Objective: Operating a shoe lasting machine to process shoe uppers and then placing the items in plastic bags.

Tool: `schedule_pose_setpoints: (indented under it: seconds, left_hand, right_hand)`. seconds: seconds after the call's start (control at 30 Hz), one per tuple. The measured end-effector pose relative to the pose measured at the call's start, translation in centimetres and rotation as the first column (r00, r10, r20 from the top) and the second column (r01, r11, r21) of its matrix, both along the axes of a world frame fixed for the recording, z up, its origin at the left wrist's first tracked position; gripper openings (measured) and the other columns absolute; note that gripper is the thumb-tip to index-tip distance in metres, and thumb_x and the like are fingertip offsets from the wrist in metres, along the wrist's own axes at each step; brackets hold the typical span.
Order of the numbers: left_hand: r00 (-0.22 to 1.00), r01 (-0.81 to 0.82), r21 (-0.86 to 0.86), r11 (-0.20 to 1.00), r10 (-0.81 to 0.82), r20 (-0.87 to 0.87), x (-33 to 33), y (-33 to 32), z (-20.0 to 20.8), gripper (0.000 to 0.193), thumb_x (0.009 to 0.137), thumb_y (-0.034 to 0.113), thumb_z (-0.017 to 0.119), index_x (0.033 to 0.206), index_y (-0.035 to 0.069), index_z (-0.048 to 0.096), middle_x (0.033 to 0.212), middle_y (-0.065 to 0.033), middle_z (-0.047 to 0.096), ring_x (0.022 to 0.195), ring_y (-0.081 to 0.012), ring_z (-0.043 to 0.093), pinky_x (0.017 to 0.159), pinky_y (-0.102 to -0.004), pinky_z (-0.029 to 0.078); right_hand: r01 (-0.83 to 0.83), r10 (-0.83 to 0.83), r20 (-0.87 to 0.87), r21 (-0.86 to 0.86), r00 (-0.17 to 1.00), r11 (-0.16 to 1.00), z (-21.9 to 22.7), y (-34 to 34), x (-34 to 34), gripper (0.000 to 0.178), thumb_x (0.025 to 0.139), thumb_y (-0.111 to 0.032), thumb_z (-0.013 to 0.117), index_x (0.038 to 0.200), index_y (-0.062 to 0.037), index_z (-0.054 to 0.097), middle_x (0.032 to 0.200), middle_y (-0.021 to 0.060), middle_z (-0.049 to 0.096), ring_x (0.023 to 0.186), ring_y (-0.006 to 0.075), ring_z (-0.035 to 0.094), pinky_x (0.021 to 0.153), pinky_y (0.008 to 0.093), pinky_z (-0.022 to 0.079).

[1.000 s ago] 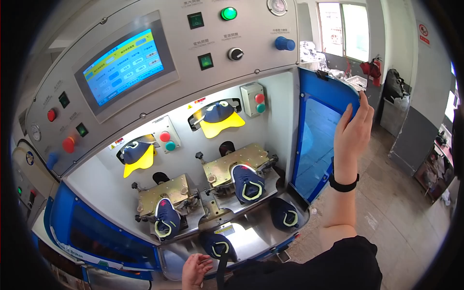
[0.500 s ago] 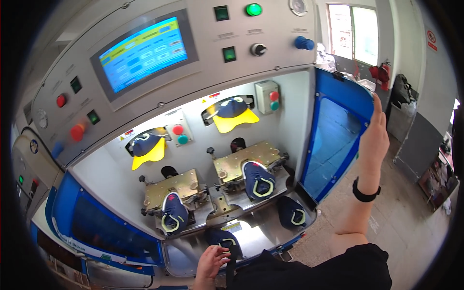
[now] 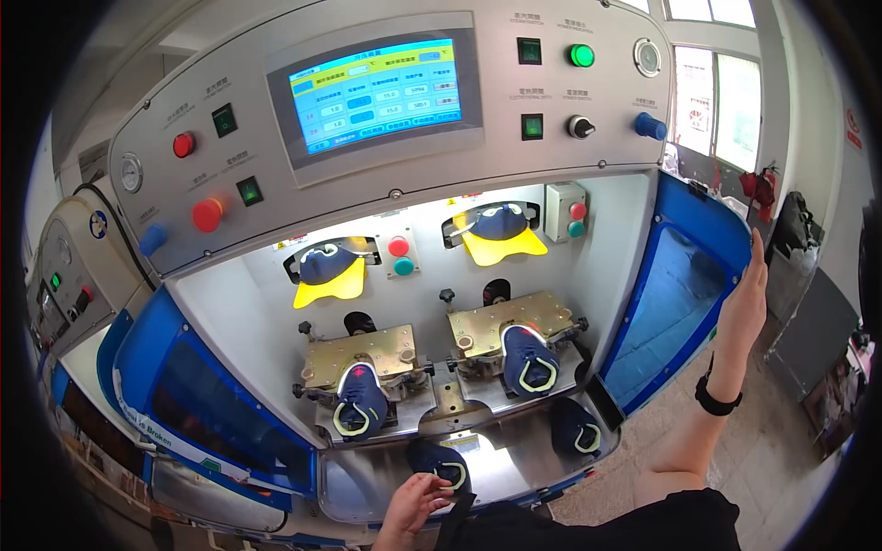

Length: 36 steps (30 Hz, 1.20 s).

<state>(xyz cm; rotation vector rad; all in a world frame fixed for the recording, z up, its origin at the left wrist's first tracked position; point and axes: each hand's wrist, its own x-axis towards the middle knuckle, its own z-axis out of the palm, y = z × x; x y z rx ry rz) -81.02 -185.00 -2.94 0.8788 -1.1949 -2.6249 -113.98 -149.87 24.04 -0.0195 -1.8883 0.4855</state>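
My right hand is raised at the right, its fingers straight and together against the outer edge of the blue windowed door. Low in the middle, my left hand hovers beside a navy shoe upper on the metal tray; its fingers are loosely bent and nothing shows in them. Another navy upper lies at the tray's right end. Inside the machine, two navy uppers with pale yellow-green collars, the left one and the right one, sit fitted at brass-coloured clamp plates.
Behind the clamps, two navy-and-yellow pieces, one left and one right, protrude from wall openings. Red and green push buttons stand between them. Above is a control panel with a lit screen. A second blue door stands swung out at left.
The view has shifted, so the machine sits farther right and the panel lower in the picture. My right hand stays at the door edge, and my left hand stays by the tray's shoe upper.
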Motion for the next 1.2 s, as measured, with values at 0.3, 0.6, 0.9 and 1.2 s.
schedule_pose_setpoints:
  seconds: [0.3,0.6,0.9,1.2]
  left_hand:
    - [0.996,0.084,-0.101,0.991,-0.082,0.023,-0.1,0.2,0.7,0.023,0.098,0.02,0.053,0.083,0.003,0.058,0.094,-0.0129,0.066,0.092,-0.0249,0.066,0.081,-0.0385,0.053]
    - [0.988,0.134,-0.104,0.985,-0.141,-0.068,-0.8,0.8,0.7,0.02,0.094,0.017,0.06,0.08,0.003,0.064,0.091,-0.0096,0.069,0.085,-0.0179,0.067,0.079,-0.0312,0.054]
    - [0.987,0.16,-0.121,0.98,-0.162,-0.004,-0.9,1.3,0.6,0.021,0.096,0.017,0.056,0.087,0.0,0.065,0.09,-0.0111,0.067,0.086,-0.0209,0.066,0.079,-0.0329,0.055]
    - [0.988,0.103,-0.097,0.99,-0.114,-0.108,-0.5,0.0,0.4,0.021,0.095,0.018,0.059,0.084,0.001,0.064,0.088,-0.0101,0.069,0.08,-0.0179,0.067,0.073,-0.0304,0.055]
  right_hand:
    - [-0.012,0.013,0.014,-0.013,1.0,1.0,0.0,0.0,-0.1,0.063,0.092,0.005,0.039,0.147,-0.025,0.032,0.114,0.008,0.058,0.089,0.026,0.064,0.069,0.0371,0.053]
    - [-0.052,0.052,0.007,-0.024,0.999,0.998,0.0,0.1,-0.1,0.059,0.094,0.003,0.037,0.147,-0.0228,0.032,0.13,0.0097,0.055,0.095,0.0269,0.064,0.073,0.0378,0.053]
    - [-0.022,0.021,0.043,0.025,0.999,0.999,-0.1,0.6,-0.1,0.067,0.09,0.007,0.039,0.148,-0.0244,0.03,0.119,0.0102,0.059,0.083,0.0256,0.065,0.065,0.0366,0.054]
    - [-0.05,0.05,-0.012,0.02,0.999,0.999,-0.1,0.4,-0.1,0.06,0.094,0.004,0.038,0.147,-0.0237,0.032,0.123,0.0106,0.058,0.09,0.0272,0.066,0.07,0.0381,0.054]
